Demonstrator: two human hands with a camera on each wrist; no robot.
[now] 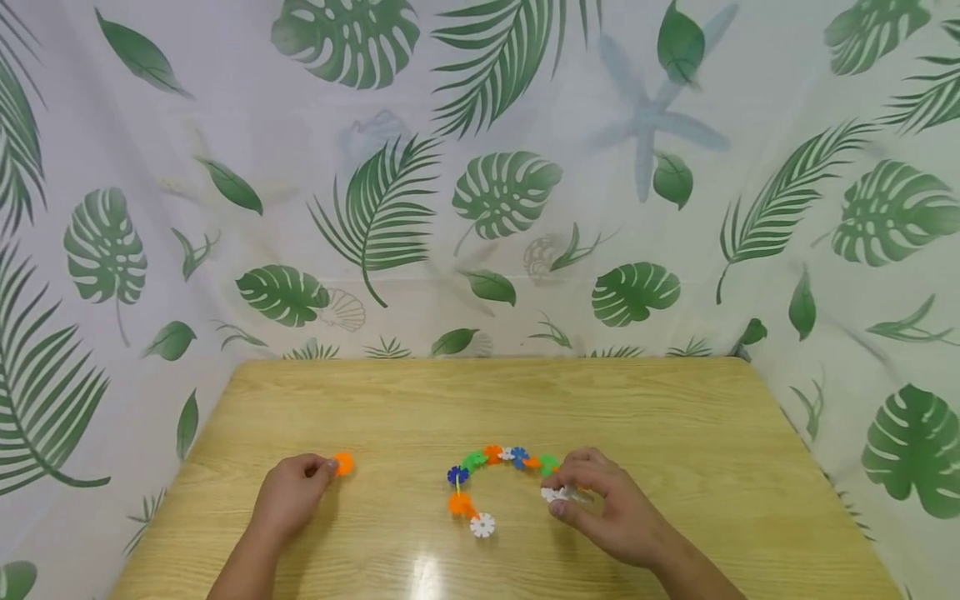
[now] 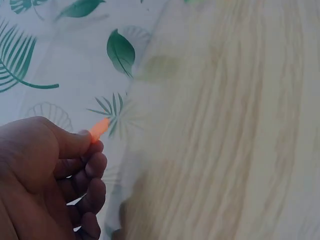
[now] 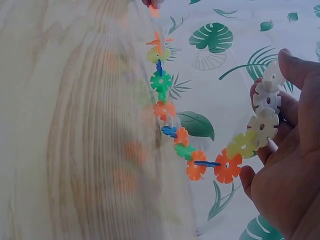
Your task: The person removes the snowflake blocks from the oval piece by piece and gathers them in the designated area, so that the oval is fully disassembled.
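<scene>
Chain of notched flower discs [image 1: 492, 454]: lower centre of head view, arched, white disc [image 1: 482, 525] at its left end. Right hand [image 1: 611, 512], lower right, holds the opposite, whitish end between thumb and fingers. Left hand [image 1: 294, 498], lower left, pinches an orange disc [image 1: 342, 464] by thumb and fingertip, apart from the chain. Judgement: light right grip, no twisting, lest links pop loose; left pinch best near the rim, notches exposed, discs crosswise for any joining. Desk [image 1: 360, 400] beneath, leaf-print sheet [image 1: 420, 321] behind.
</scene>
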